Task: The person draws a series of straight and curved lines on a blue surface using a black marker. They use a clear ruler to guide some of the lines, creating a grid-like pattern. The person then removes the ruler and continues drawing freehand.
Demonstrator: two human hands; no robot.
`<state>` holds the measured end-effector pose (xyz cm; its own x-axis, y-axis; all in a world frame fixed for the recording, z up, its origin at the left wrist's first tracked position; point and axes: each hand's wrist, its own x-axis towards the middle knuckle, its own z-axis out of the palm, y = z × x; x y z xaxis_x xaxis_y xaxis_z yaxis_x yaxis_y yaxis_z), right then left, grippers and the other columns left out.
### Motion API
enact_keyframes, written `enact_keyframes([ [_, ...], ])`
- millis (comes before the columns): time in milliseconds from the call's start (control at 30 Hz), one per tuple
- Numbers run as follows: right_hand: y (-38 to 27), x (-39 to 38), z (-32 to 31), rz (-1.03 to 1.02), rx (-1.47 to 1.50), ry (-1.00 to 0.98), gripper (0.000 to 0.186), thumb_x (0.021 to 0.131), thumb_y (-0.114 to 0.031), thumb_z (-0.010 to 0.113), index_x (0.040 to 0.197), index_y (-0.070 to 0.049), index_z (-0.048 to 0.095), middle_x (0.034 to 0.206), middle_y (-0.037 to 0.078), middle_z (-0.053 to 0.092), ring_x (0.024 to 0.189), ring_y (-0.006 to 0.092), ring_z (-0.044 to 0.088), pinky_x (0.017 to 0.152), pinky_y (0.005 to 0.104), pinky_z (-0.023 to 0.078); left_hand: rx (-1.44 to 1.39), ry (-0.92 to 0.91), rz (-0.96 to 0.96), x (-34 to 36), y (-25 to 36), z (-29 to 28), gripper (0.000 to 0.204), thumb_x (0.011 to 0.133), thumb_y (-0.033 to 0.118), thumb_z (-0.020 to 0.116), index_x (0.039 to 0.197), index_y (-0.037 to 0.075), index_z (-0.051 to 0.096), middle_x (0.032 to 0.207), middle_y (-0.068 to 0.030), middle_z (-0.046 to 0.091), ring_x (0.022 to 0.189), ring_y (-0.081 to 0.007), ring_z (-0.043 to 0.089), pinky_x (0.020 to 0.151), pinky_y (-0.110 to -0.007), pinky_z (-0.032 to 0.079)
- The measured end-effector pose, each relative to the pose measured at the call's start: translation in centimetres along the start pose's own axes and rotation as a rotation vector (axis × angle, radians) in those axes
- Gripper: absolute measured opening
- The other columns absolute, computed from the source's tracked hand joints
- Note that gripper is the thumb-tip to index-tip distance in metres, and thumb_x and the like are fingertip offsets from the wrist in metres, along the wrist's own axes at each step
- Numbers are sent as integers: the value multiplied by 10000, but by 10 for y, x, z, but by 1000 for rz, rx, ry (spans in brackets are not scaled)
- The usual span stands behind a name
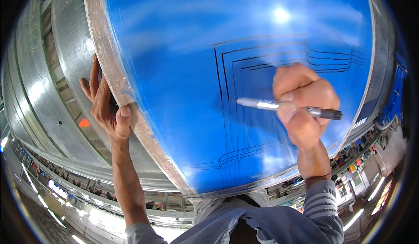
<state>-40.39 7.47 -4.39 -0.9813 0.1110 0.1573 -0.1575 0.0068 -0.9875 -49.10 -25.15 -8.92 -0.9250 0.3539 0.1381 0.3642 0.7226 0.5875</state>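
Along the blue panel's point(192, 95) left edge, its worn rim point(150, 143) was touched by the left hand point(107, 108), fingers loosely spread outside; the panel was judged stiff and best taken by that rim. Over the panel's right half, near the black lines point(218, 71), the pen point(257, 103), judged light and smooth, was gripped mid-barrel, rightly, by the curled right hand point(305, 104). No container could be made out.

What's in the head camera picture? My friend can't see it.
A person's right hand holds a silver-and-black pen over a blue panel marked with dark lines. The left hand rests against the panel's frame, fingers spread.
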Motion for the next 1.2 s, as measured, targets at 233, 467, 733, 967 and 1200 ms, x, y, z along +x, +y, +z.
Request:
enact_keyframes([
  [233, 13, -5, 5, -177, -110, 172, 204, 745, 91, 626, 890, 16, 503, 791, 192, 599, 608, 174, 517, 516, 296, 413, 2, -11, -4, 2, 4, 0, 858, 838, 715, 389, 1243, -12, 598, 1367, -230, 497, 1351, -341, 384, 1168, -509, 28],
  [467, 12, -3, 7, -86, -177, 119, 156, 796, 52, 565, 910, -7, 477, 816, 194, 548, 626, 127, 403, 506, 276, 328, 7, -16, -35, -1, 4, -1, 857, 832, 717, 397, 1243, -8, 599, 1365, -212, 506, 1353, -335, 382, 1170, -507, 26],
  [733, 12, -2, 7, -87, -191, 110, 160, 782, 69, 541, 906, -2, 470, 813, 201, 548, 590, 105, 385, 470, 247, 315, 12, -8, -10, -3, -3, 0, 834, 830, 717, 397, 1247, 26, 607, 1373, -195, 504, 1351, -324, 389, 1172, -517, 33],
  [967, 9, -1, 6, -79, -176, 71, 165, 750, 77, 500, 887, -5, 459, 781, 197, 542, 579, 101, 355, 464, 266, 296, 10, 10, -20, -1, 2, 1, 834, 829, 723, 398, 1231, 26, 619, 1376, -194, 502, 1356, -318, 384, 1175, -510, 29],
  [1200, 10, 0, 4, -106, -147, 47, 202, 670, 98, 461, 842, -6, 440, 708, 159, 493, 555, 114, 313, 466, 298, 249, -12, 13, -9, -2, -2, 2, 830, 829, 726, 403, 1212, 26, 631, 1368, -196, 509, 1359, -312, 380, 1179, -497, 26],
])
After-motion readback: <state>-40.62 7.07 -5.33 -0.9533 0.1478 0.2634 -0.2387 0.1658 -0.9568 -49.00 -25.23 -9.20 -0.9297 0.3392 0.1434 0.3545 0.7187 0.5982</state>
